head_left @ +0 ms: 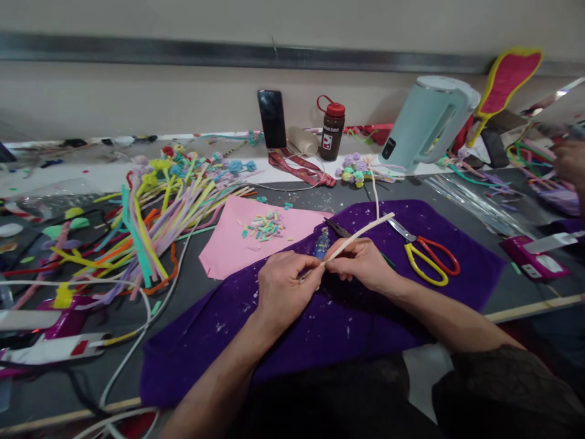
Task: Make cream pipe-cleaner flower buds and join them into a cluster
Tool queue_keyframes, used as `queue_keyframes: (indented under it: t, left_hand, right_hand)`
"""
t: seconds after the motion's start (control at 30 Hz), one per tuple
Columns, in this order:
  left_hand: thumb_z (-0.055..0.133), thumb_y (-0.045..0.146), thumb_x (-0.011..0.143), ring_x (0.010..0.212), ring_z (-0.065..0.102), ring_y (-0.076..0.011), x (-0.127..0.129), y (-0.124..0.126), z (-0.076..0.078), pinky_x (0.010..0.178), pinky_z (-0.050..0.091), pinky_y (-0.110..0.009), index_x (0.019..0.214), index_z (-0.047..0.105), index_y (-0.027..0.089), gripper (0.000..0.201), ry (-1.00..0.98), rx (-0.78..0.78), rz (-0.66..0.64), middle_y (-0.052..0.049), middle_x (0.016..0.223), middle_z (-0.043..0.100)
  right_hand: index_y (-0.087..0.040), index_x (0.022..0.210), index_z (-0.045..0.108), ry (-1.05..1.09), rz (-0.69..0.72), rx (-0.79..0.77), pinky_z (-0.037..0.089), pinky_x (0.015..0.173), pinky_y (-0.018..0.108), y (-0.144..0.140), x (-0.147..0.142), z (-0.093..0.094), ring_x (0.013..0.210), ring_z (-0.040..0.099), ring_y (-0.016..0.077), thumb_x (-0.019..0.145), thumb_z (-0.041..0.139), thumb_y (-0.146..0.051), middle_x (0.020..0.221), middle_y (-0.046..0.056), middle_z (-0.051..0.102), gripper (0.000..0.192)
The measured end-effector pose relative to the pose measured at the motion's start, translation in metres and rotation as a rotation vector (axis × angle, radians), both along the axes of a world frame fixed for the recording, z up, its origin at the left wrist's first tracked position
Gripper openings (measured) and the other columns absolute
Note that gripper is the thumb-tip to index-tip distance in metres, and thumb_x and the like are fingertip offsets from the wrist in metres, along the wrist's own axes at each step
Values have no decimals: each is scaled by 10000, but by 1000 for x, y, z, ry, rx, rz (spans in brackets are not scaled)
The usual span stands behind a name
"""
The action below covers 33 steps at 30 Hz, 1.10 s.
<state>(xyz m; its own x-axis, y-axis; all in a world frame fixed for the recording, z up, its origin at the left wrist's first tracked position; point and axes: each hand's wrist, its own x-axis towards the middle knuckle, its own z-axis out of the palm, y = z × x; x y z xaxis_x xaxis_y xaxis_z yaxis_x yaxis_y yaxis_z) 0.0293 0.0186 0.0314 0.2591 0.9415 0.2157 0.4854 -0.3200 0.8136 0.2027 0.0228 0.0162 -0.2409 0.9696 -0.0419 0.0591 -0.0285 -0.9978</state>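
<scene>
Between my two hands is a cream-coloured pipe cleaner, its free end pointing up and to the right. My left hand pinches its lower end, and my right hand grips it close beside, fingertips nearly touching. Both hands are over a purple cloth. Just behind the fingers lie a small blue item and dark-tipped pliers, partly covered by my right hand. Scissors with one red and one yellow handle lie apart on the cloth, to the right. Another cream pipe cleaner stretches behind them.
On the left lie a pile of coloured pipe cleaners and glue guns with cords. Cut bits cover a pink sheet. Behind stand a phone, a bottle and a kettle. Another person's hand is at far right.
</scene>
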Motion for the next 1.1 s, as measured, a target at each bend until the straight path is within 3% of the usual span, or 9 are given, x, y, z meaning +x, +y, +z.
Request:
queue_keyframes:
  t: [0.17,0.37,0.53,0.7,0.8,1.0,1.1]
  left_hand:
    - [605,313,727,698,549,-178,0,-2,-1,670,378,-278,699,699,235,125,26,18,-15,-30,671,652]
    - [608,350,721,594,553,-147,-4,-1,-4,542,394,-236,737,683,208,162,-90,-196,-6,-20,638,644]
    - [590,356,735,539,519,-110,-5,-1,-5,510,383,-212,775,670,184,193,-100,-302,-24,-12,650,643]
    - [566,347,755,472,430,-68,-4,-1,-3,443,314,-185,733,654,167,201,-150,-393,-75,1,624,614]
    - [588,344,740,434,396,-50,-5,0,-2,420,281,-178,688,633,150,206,-269,-547,-140,9,582,591]
    - [656,279,654,414,475,-79,-6,4,-6,424,310,-194,641,632,118,163,-568,-1050,-374,-27,510,613]
    - [654,298,662,415,485,-76,-5,4,-6,432,330,-194,660,646,114,184,-589,-1080,-386,-48,558,649]
  right_hand:
    - [-124,670,635,31,-22,63,373,375,154,-2,-1,3,414,472,50,681,640,-199,542,-34,536,76]
    - [-135,801,658,94,127,23,420,441,184,4,4,-1,501,520,80,700,664,-260,606,-13,575,161]
    - [-147,815,673,126,149,117,409,468,194,6,6,-4,535,506,77,698,678,-221,673,-6,577,139]
    - [-143,777,672,21,147,290,437,522,217,7,7,-4,592,534,102,716,664,-219,705,15,595,97]
    - [-142,776,670,-36,175,388,452,590,241,7,10,-1,662,554,124,733,653,-213,714,27,602,85]
    - [-115,751,655,-42,357,424,431,593,233,2,13,10,639,535,110,752,625,-187,685,31,586,78]
    - [-112,711,633,-38,323,337,395,528,199,0,12,14,575,503,85,734,621,-172,629,3,558,65]
